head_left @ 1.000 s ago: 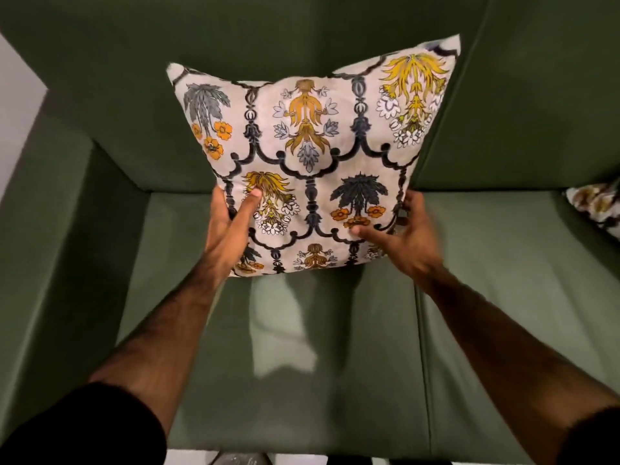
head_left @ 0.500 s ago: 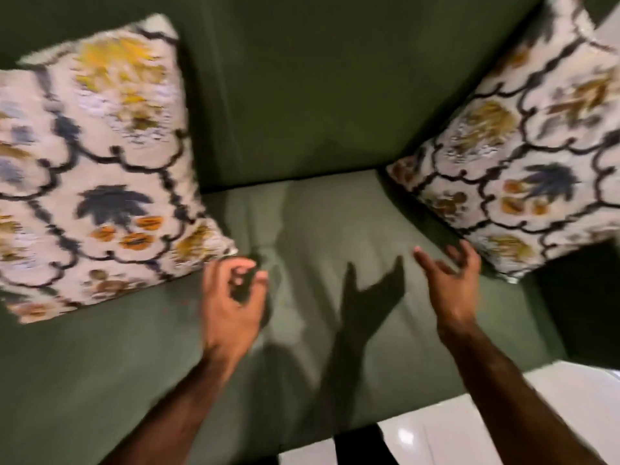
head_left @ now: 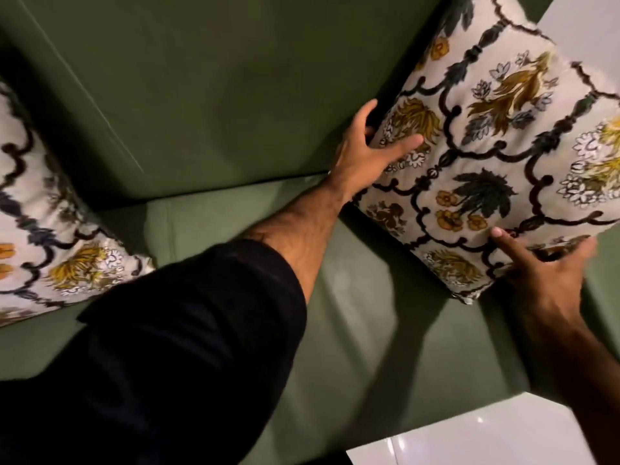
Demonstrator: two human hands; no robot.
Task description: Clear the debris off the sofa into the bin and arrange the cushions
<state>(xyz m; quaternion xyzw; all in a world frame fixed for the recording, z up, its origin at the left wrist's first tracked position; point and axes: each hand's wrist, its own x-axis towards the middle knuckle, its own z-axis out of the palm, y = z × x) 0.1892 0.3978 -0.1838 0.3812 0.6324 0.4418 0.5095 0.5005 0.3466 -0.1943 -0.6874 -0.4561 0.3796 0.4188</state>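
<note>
Half a second ago both hands hung open over the seat — now the left hand and right hand have a grip on the right cushion. The left cushion, released a second ago, now sits at the view's left edge.

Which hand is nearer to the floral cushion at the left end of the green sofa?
Left. The left hand and right hand both hold the other floral cushion; the left-end floral cushion lies beyond.
</note>
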